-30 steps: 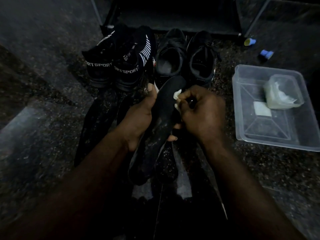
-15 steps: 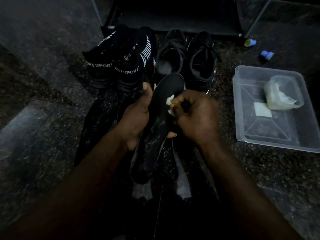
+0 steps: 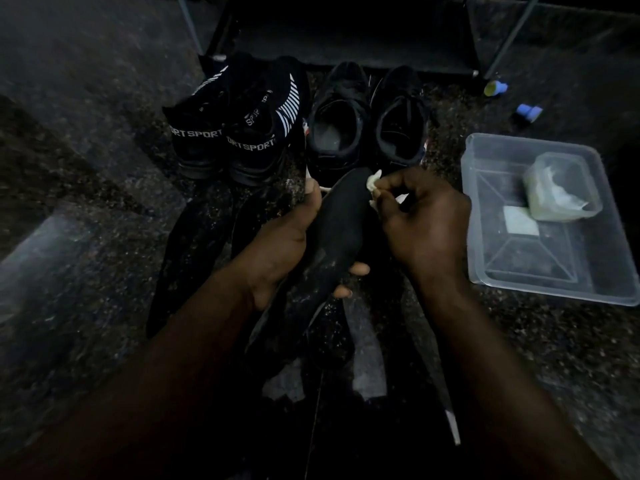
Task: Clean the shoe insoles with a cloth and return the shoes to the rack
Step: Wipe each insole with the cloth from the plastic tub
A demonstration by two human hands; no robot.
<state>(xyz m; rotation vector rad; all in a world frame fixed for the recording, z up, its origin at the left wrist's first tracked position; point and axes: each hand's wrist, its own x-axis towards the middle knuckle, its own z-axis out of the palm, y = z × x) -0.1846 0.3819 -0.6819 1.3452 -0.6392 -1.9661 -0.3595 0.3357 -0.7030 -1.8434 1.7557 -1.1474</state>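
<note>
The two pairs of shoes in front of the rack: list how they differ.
The lettered pair carries white SPORT lettering and white stripes; the plain pair is black, unlettered, with laces. The lettered pair's collars look narrow, its insides hidden; the plain pair's openings gape, showing the insides. Both are dark and stand on the floor before the rack, heels toward the camera.

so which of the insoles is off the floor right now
The insole gripped in the left hand, with the cloth at its tip; the other insoles lie on the floor.
</note>
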